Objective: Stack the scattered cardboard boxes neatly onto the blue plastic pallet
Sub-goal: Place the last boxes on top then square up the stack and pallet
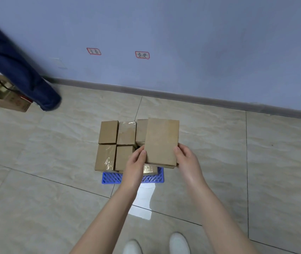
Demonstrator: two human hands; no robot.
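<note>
Holding a flat box (pixel 161 142) by its near corners, you have your left hand (pixel 136 162) gripping its left edge, thumb on top, and your right hand (pixel 184 158) gripping its right edge the same way. The box sits over the right side of the stack (pixel 116 143), covering most of the back right box and the front right spot. You cannot tell whether it rests on what lies beneath or hangs just above it.

The stack stands on the pallet (pixel 113 177), whose near edge shows under the boxes. Five box tops show to the left of the held one, packed close together.

The pallet lies on the tiled floor (pixel 45 162) near the wall (pixel 182 43), which bears two red-edged labels (pixel 142 55). At far left an open carton (pixel 3 102) sits behind a dark blue fabric shape (pixel 17 66). Your white shoes (pixel 180 242) show at the bottom.
</note>
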